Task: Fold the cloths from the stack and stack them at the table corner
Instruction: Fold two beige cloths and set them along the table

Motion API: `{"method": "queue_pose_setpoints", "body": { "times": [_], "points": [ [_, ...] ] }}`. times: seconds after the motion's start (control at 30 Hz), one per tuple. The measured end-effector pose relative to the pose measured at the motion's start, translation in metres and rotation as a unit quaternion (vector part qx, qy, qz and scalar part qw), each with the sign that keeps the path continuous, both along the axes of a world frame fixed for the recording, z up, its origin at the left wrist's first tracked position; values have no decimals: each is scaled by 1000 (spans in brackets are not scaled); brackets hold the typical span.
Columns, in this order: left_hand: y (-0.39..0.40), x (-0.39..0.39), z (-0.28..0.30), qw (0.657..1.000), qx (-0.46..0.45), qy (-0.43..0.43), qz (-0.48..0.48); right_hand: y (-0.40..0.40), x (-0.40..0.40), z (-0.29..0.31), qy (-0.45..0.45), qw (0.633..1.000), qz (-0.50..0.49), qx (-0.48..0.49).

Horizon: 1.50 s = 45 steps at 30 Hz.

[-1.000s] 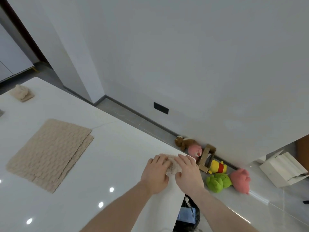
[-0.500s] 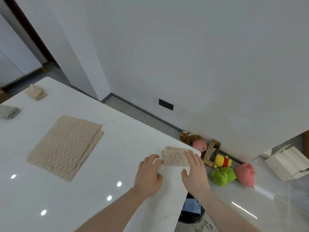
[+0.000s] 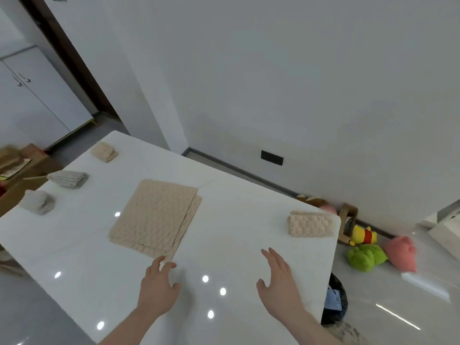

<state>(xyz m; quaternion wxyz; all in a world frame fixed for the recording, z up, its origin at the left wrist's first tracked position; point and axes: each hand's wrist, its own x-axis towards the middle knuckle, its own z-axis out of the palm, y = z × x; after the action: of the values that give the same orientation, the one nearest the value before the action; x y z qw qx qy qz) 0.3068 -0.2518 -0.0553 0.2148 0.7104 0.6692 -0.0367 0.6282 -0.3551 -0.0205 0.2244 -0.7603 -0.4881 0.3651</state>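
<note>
A flat stack of beige textured cloths (image 3: 155, 216) lies in the middle of the white table (image 3: 236, 207). One folded beige cloth (image 3: 310, 224) sits at the table's far right corner. My left hand (image 3: 159, 290) hovers just below the stack's near corner, fingers relaxed and holding nothing. My right hand (image 3: 281, 282) is over bare table, well short of the folded cloth, fingers spread and holding nothing.
At the table's far left lie a folded beige cloth (image 3: 104, 151), a folded grey cloth (image 3: 68, 179) and a crumpled grey cloth (image 3: 38, 201). Plush toys (image 3: 366, 255) lie on the floor past the right edge. A black bin (image 3: 333, 302) stands under the near right edge.
Both hands let go of the folded beige cloth at the corner and drew back toward me. The left hand moved left toward the flat stack. The view swung left.
</note>
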Motion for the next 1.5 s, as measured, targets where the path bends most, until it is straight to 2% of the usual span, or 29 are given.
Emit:
{"method": "queue_pose_setpoints", "body": {
  "times": [0.1,0.27,0.37,0.47,0.6,0.73,0.83,0.93,1.07,1.2,1.3,1.4,1.5],
  "points": [
    [42,-28,-10,1000,-19,-18,-16,2,-38,0,-5,999,-29,-14],
    [84,-51,-27,992,-103,-57,-32,-6,-106,0,-9,996,-82,-25],
    [97,-66,-20,992,-84,-83,-46,-14,-142,10,4,996,-85,-20],
    [114,-78,0,986,-26,-162,-30,-14,-161,26,12,996,-87,-9],
    [135,-83,64,961,131,-243,9,-6,-172,55,44,993,-102,25],
    [139,-93,145,913,267,-309,-6,11,-183,82,48,991,-104,68],
    [119,-107,200,876,306,-372,-17,20,-200,100,67,988,-101,91],
    [94,-120,241,858,257,-446,2,28,-222,120,90,985,-100,113],
    [75,-140,262,860,135,-491,-26,41,-253,142,102,982,-90,132],
    [76,-166,258,869,43,-485,-87,54,-300,146,106,988,-61,96],
    [90,-196,246,870,-31,-459,-180,65,-347,137,126,982,-112,84],
    [107,-229,234,870,-41,-418,-260,70,-383,126,101,974,-191,63],
    [120,-259,223,872,-51,-407,-267,63,-412,120,82,971,-220,53]
  ]
}}
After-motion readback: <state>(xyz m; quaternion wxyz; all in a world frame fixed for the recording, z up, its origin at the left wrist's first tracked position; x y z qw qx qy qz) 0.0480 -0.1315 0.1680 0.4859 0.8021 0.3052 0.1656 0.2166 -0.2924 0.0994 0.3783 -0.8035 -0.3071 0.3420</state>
